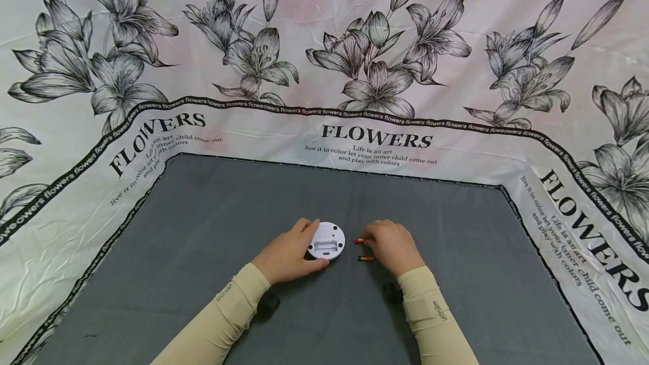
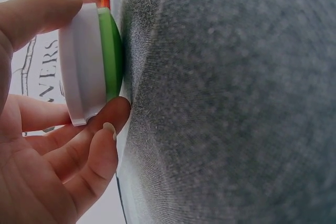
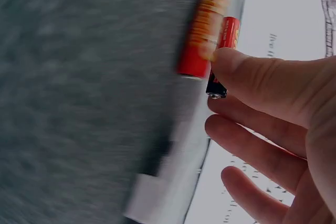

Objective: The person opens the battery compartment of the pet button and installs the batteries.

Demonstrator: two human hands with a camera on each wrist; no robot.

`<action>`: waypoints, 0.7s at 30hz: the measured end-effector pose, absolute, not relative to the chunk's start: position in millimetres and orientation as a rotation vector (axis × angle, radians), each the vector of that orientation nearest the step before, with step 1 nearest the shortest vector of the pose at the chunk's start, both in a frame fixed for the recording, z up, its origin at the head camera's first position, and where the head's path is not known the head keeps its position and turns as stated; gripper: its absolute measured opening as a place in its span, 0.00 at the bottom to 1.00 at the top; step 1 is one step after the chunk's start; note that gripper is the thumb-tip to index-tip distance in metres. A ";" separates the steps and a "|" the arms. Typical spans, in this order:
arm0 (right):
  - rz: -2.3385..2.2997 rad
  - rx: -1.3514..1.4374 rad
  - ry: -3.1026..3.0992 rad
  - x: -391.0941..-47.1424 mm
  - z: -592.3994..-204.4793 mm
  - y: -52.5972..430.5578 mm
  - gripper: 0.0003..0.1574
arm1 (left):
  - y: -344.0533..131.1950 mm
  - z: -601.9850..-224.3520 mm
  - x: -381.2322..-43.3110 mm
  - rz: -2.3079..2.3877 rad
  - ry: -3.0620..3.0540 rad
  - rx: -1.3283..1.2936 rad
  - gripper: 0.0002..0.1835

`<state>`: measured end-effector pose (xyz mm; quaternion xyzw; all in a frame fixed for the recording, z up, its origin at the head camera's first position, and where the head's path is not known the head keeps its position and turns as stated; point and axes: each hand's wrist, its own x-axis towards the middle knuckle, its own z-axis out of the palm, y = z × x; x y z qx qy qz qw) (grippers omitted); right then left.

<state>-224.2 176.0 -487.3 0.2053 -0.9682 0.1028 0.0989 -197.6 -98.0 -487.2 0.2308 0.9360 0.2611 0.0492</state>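
Note:
My left hand (image 1: 291, 249) grips a round white device (image 1: 327, 232) by its side, thumb and fingers on opposite edges. Its back faces up, with a speaker grille of small holes and an uncovered battery compartment (image 1: 325, 246). The left wrist view shows a green underside (image 2: 111, 53) close over the cloth. To the right, my right hand (image 1: 395, 246) pinches a small red and black battery (image 3: 228, 32) between thumb and fingers, its black end pointing out past the thumb. A second battery (image 1: 365, 258), orange-red with a black end, lies on the cloth just nearer to me.
A grey cloth panel (image 1: 213, 201) covers the work surface, bordered by white fabric (image 1: 274, 134) with printed flowers and lettering. A blurred white and dark piece (image 3: 144, 198) shows low in the right wrist view. Black wrist cameras (image 1: 267, 304) hang under both sleeves.

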 end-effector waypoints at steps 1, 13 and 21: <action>0.313 0.606 -2.858 -223.2 -485.2 175.6 0.05 | -98.2 -487.2 -197.4 0.798 2.852 0.700 0.49; 0.398 0.766 -2.674 -208.3 -455.6 152.6 0.08 | -98.9 -486.5 -197.9 0.792 2.860 0.728 0.49; 0.339 0.880 -2.619 -202.8 -459.1 127.4 0.09 | -99.4 -485.9 -196.6 0.798 2.861 0.740 0.49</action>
